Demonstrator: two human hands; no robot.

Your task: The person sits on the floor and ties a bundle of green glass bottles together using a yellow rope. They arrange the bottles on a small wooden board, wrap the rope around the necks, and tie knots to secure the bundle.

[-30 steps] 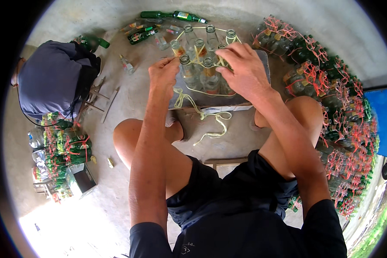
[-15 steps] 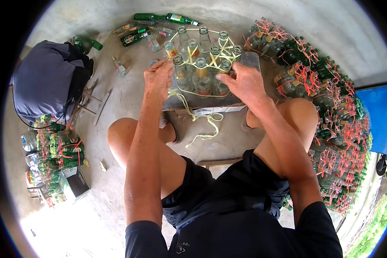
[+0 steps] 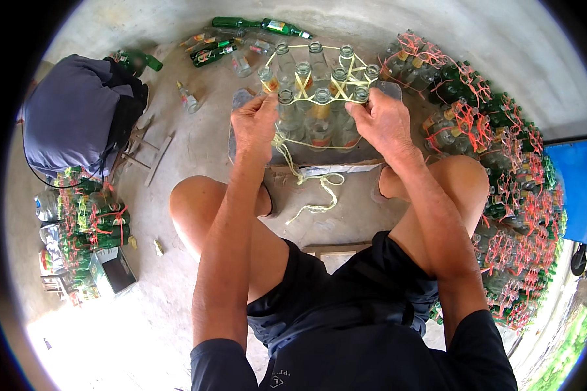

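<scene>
In front of me a bundle of clear glass bottles (image 3: 322, 114) stands upright on a low dark board (image 3: 241, 151), bound by pale yellow plastic twine (image 3: 340, 99) that loops and crosses around the necks. A second loop circles the bodies lower down, and a loose tail hangs over the board's front edge. My left hand (image 3: 254, 127) is closed at the bundle's near left corner, fingers pinched on the twine. My right hand (image 3: 383, 122) is closed on the twine at the near right corner, its thumb against the front bottle's neck. Both fingertips are partly hidden.
Tied bottle bundles with red twine (image 3: 502, 189) crowd the right side. More bundles (image 3: 101, 215) stand at left, near a wooden stool (image 3: 140, 156) draped with dark cloth (image 3: 78, 120). Loose green bottles (image 3: 284, 28) lie by the back wall. An open box (image 3: 113, 270) sits at lower left.
The view has shifted slightly. Both hands have moved a little to the right, and the front row of bottles has shifted right with them, more than the back row.
</scene>
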